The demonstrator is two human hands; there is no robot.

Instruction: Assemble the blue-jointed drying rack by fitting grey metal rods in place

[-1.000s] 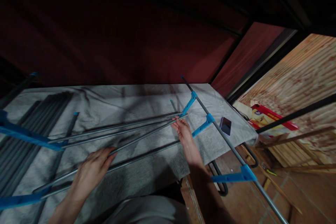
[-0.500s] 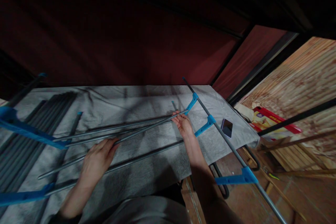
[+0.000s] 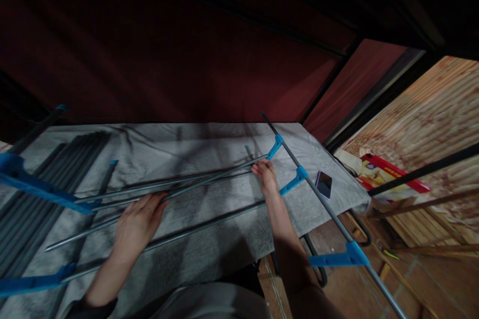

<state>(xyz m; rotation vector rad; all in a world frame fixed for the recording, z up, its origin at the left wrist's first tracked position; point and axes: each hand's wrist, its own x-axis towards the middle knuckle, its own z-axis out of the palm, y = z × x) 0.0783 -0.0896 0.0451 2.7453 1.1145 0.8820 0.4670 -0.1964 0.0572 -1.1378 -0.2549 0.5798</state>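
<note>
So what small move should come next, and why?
Perhaps guide the rod under the left hand toward the farthest right-side blue bracket: its right end looks close, with the right hand nearby, and its left end juts free.

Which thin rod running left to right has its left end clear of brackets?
The thin rod in the left hand; the other three rods meet blue brackets there.

A slim grey tube (image 3: 224, 174) slants toward a blue bracket (image 3: 275, 146).
</note>
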